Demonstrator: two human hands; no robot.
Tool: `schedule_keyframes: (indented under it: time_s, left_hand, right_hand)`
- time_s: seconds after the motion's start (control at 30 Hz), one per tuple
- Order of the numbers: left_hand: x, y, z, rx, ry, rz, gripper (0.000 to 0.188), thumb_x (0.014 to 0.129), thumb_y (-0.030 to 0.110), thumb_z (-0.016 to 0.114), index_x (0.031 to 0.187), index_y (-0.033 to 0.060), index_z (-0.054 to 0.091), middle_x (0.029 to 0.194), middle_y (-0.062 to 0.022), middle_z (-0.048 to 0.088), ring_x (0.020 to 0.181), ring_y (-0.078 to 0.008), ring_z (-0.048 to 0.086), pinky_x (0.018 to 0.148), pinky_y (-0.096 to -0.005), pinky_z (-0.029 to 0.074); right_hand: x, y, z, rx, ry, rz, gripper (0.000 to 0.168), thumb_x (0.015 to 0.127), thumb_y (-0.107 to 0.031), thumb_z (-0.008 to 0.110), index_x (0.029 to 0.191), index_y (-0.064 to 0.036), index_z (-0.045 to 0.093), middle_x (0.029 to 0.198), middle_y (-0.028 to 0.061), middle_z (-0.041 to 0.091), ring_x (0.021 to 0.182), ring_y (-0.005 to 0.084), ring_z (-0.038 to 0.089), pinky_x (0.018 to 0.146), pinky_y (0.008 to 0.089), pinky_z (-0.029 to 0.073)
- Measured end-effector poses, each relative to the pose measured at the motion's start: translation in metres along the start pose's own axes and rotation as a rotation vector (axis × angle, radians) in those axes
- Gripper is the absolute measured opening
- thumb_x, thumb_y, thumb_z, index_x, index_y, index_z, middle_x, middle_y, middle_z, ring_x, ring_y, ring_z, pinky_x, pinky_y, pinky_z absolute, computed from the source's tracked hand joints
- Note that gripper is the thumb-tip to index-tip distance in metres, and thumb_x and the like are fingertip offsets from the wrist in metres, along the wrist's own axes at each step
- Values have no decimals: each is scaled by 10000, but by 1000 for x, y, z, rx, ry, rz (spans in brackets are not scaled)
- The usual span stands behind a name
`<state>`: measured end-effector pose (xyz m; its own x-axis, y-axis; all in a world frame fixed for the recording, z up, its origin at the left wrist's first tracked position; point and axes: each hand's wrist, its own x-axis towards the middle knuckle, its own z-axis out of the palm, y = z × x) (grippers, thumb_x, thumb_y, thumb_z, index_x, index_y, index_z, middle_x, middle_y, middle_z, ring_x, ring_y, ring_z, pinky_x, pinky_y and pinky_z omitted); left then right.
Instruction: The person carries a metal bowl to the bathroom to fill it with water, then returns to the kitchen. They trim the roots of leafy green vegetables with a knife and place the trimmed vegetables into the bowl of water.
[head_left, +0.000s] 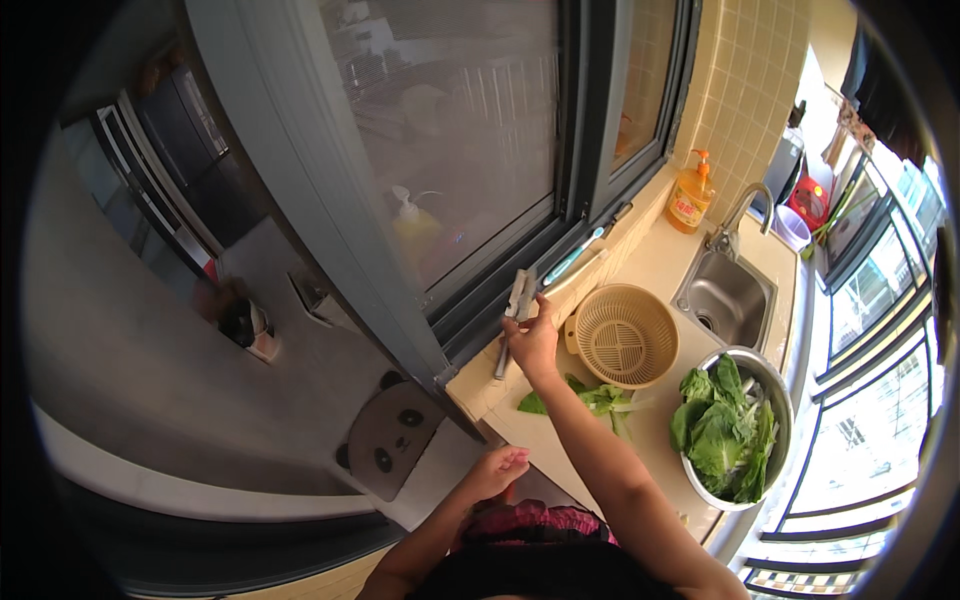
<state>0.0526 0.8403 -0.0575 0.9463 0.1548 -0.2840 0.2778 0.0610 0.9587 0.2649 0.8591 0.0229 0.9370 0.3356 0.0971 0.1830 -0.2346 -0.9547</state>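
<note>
My right hand (534, 346) reaches to the window ledge, its fingers around a pale grey, worn-looking object (520, 295) whose kind I cannot make out. Just below those fingers a thin grey handle-like piece (502, 361) lies on the ledge; whether it joins the held object is unclear. Beside the hand stands a tan plastic colander (628, 337), with loose leafy greens (600, 400) on the counter below it. My left hand (496, 471) hovers in front of my body near the counter corner, fingers loosely curled together, nothing visible in it.
A steel bowl (786, 420) full of leafy greens (724, 435) sits at the counter's right edge. Behind it are a steel sink (731, 292), a faucet (742, 206) and an orange soap bottle (688, 196). A toothbrush (574, 256) lies along the ledge. The window frame (315, 225) rises at left.
</note>
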Motion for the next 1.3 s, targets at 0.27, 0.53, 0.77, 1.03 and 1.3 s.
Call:
schedule_keyframes:
  time_s: [0.27, 0.53, 0.77, 1.03, 1.3]
  left_hand:
    - [16, 48, -35, -180, 67, 199, 303, 910, 93, 529, 1187, -25, 489, 1058, -74, 590, 961, -102, 562, 861, -235, 442]
    - [46, 78, -43, -256, 246, 394, 441, 911, 52, 495, 1318, -27, 344, 1274, -116, 459, 981, -182, 587, 789, -287, 505]
    - [48, 79, -46, -277, 280, 325, 480, 902, 34, 511, 1340, -13, 320, 1375, -118, 361, 984, -174, 576, 781, -281, 499]
    - [46, 86, -34, -70, 302, 428, 414, 893, 7, 508, 1286, -33, 385, 1386, -128, 333, 925, -165, 589, 779, -267, 485]
    - [39, 74, -11, -29, 206, 252, 348, 890, 49, 540, 1222, -10, 457, 1031, -87, 582, 854, -108, 581, 735, -230, 470]
  right_hand:
    - [-8, -26, 16, -226, 63, 54, 778, 712, -233, 724, 1322, -57, 274, 765, 161, 640, 727, 324, 633, 692, 393, 488]
    - [-4, -8, 6, -363, 96, -186, 804, 726, -203, 704, 1363, -67, 232, 1010, 269, 559, 901, 411, 582, 760, 449, 480]
    - [-26, -35, -28, -441, -113, -207, 519, 770, -245, 657, 1193, -8, 470, 933, 231, 590, 847, 395, 596, 734, 440, 487]
    - [-85, 64, -189, -965, -404, 145, 364, 716, -291, 691, 979, -56, 598, 930, 132, 636, 871, 306, 606, 741, 397, 482]
    - [-66, 147, -177, -1088, -337, -128, 577, 685, -255, 723, 1135, -27, 444, 1056, 149, 581, 977, 327, 557, 873, 446, 384]
